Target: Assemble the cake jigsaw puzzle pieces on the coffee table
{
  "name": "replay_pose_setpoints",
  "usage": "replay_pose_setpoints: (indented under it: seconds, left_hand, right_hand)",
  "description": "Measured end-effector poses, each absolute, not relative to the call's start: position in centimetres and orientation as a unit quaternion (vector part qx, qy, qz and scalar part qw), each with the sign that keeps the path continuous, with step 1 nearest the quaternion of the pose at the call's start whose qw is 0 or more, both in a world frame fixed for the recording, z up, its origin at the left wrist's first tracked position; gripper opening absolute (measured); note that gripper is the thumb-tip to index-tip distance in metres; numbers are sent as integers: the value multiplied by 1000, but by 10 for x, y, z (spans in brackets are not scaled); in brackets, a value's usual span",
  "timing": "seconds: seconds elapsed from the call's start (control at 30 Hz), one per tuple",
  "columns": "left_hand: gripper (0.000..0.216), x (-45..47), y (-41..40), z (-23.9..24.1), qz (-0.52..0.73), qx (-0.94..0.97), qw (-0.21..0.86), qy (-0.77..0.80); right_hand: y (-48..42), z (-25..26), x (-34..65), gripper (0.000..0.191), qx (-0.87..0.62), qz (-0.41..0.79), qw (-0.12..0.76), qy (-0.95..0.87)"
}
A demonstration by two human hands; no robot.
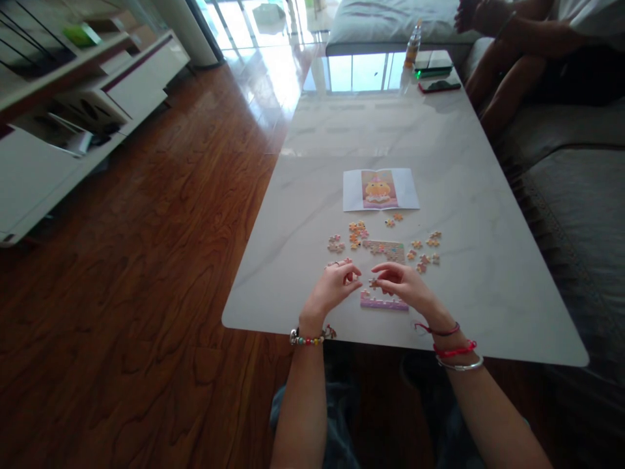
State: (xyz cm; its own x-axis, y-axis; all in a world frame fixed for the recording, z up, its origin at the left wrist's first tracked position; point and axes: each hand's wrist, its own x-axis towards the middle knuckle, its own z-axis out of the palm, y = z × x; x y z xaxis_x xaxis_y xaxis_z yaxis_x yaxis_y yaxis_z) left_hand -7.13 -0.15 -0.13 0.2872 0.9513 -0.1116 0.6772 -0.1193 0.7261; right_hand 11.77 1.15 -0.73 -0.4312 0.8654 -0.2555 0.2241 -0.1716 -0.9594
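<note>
My right hand [403, 284] pinches a small jigsaw puzzle piece [373, 283] between thumb and fingertips, just above the table. Facing it from the left, my left hand [336, 284] has loosely curled fingers, with a gap between thumb and forefinger; I make out no piece held there. Below the hands lies a joined purple puzzle strip [384, 304] with an uneven upper edge. Beyond them is a joined beige puzzle section [390, 250] with coloured spots. Loose orange pieces [358, 229] cluster to its left, pale pieces [335, 243] farther left, and more pieces [422, 262] to the right.
A folded picture sheet [352, 190] lies past the pieces on the white marbled table [288, 260]. At the far end are a bottle [413, 45], a dark device with a green light [433, 64] and a phone [439, 86]. A person [522, 58] sits on the sofa at right.
</note>
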Motion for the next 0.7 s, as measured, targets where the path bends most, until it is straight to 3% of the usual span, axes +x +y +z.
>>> replay_pose_setpoints:
  seconds: [0.23,0.47,0.7]
  left_hand:
    - [14,-67,-5,-6,158,732,346,565]
    - [12,-64,-6,-10,124,748,336,559]
    - [12,-59,-6,-10,86,756,326,561]
  right_hand:
    - [6,-18,124,18,-483,628,244,-560]
    - [1,-29,125,13,-502,504,190,-677]
    - [-3,-24,118,16,-518,482,184,-682]
